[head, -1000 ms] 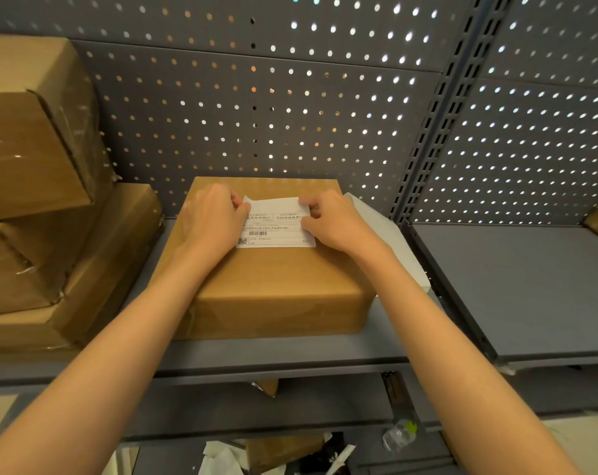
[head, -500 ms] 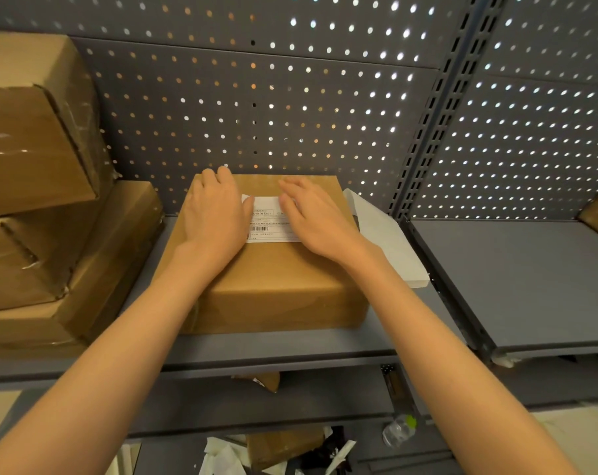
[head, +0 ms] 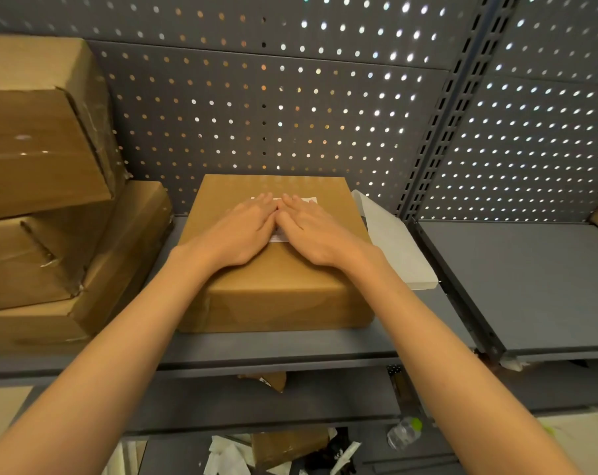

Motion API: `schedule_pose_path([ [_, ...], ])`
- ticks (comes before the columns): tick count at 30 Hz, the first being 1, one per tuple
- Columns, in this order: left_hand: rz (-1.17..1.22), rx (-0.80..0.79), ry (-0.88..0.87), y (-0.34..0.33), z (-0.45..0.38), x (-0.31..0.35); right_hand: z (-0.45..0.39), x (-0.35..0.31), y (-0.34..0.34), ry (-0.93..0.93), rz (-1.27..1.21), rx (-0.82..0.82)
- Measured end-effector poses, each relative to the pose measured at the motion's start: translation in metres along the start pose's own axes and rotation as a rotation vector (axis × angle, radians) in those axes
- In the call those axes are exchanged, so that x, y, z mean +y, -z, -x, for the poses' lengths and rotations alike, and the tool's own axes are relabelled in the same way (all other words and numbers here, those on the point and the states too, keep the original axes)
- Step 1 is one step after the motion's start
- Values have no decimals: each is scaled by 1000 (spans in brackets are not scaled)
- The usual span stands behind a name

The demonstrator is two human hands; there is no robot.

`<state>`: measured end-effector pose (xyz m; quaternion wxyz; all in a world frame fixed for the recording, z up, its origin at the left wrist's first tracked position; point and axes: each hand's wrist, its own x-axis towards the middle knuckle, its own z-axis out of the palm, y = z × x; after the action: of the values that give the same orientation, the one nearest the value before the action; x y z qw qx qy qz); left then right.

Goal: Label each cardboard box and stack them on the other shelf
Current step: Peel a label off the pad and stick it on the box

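At the far left, a pile of cardboard boxes sits on the grey shelf, unchanged from the earlier pictures. Just right of it, in the middle of that shelf, lies the cardboard box being labelled, in the same spot as before.

The left hand now lies flat on the box top, fingers straight and together, grasping nothing. A second ago its fingertips were pinching the label's left edge; half a second ago it had flattened beside the label; now it has slid inward over it.

The white label is almost wholly covered: only a sliver shows past the fingertips and a small strip between the hands, whereas earlier its printed face was plain to see.

The right hand likewise presses down flat with straight fingers, released from its earlier pinch on the label's right edge. The two hands now touch along their inner edges; before, they were apart.

A white sheet lies just right of the box. Further right, the other shelf is as it was.
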<state>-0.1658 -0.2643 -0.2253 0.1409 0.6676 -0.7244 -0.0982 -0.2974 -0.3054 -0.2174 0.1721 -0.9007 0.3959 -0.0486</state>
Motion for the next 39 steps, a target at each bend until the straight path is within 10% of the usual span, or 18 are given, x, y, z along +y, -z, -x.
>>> schedule_pose_path([
  [39,-58,17,-32,-9,34,7,47,-13,-13,27,9,25],
])
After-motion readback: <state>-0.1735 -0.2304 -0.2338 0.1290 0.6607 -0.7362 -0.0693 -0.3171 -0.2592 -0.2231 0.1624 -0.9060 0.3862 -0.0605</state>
